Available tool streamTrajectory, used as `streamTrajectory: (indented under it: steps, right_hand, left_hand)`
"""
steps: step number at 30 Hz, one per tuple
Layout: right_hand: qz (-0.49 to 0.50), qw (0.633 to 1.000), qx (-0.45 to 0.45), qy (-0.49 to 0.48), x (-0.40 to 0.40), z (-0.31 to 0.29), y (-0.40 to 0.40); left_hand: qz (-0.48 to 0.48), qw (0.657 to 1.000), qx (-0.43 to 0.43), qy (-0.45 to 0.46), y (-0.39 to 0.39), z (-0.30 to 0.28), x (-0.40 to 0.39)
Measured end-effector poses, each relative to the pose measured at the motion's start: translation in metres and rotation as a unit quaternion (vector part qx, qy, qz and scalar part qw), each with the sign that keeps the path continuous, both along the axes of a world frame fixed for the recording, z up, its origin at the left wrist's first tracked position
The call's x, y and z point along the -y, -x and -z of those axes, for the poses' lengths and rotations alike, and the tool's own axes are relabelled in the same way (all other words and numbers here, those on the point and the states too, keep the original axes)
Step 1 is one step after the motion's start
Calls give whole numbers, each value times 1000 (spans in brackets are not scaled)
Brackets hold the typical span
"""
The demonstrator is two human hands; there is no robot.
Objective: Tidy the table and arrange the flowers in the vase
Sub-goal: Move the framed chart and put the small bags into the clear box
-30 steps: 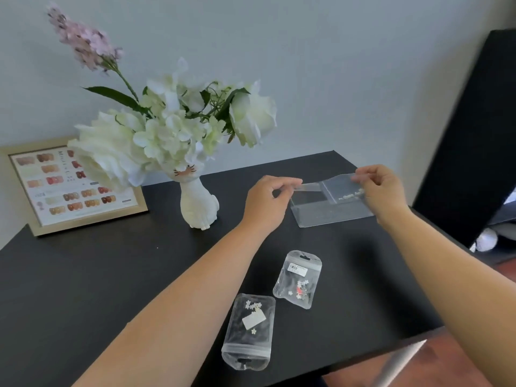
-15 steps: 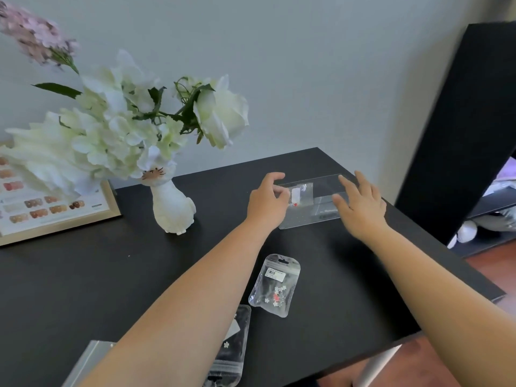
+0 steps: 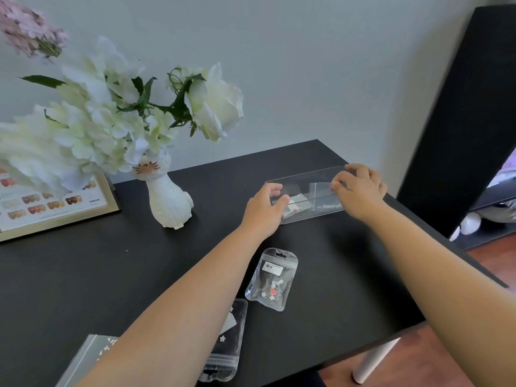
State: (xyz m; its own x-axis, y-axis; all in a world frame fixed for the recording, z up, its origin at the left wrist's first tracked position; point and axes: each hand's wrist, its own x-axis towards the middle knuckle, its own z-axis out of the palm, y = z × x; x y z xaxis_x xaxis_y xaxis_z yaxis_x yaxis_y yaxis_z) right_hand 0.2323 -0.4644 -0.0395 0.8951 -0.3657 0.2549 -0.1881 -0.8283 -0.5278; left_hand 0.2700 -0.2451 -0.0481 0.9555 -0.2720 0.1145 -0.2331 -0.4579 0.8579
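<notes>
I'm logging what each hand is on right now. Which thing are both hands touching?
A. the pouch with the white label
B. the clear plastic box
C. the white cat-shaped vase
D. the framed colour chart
B: the left hand and right hand grip opposite ends of the clear plastic box; the others lie untouched.

A nail-art corner in a home, to judge by the framed chart of painted nail samples (image 3: pixel 53 202) leaning on the wall, small packets of tiny flower charms (image 3: pixel 272 279) (clear zip bags) on the black worktop (image 3: pixel 83 275), and wooden flooring (image 3: pixel 497 247).
</notes>
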Motion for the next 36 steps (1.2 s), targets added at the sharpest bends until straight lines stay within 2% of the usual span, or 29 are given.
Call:
streamTrajectory:
  steps: [4, 6, 11, 15, 18, 20, 22, 24, 27, 30, 34, 36]
  right_hand:
    - [-13, 997, -68, 26, 4, -10, -15]
    - [-11, 997, -73, 38, 4, -8, -17]
    - [1, 999, 32, -32, 4, -3, 0]
    - [11, 988, 128, -90, -2, -5, 23]
    - [1, 977, 194, -92, -22, -5, 39]
    - [-38, 973, 207, -94, -39, 0, 50]
    - [-98, 972, 158, -146, -56, 3, 61]
    - [-156, 970, 73, -169, -72, 4, 69]
    - [-229, 964, -59, -123, -89, 7, 75]
    - [-258, 950, -162, -67, -99, 3, 79]
    - [-255, 933, -252, 13, -113, -8, 85]
    - [-252, 926, -275, 51, -120, -8, 87]
  left_hand:
    - [-7, 1000, 7, 5, 5, 2, 1]
    - [-10, 1000, 8, 2, 6, 2, 1]
    - [-1, 999, 21, -25, 8, 3, 0]
    - [16, 999, 35, -30, 15, -4, -11]
    - [20, 997, 63, -41, 20, -19, -30]
    - [34, 996, 58, -63, 27, -29, -50]
    - [72, 992, 28, -102, 35, -36, -75]
    - [115, 983, -15, -140, 45, -41, -102]
    - [136, 973, -61, -178, 63, -42, -135]
    - [166, 954, -85, -236, 79, -40, -156]
    - [206, 924, -142, -288, 97, -39, -173]
    - [225, 909, -135, -325, 104, -36, -179]
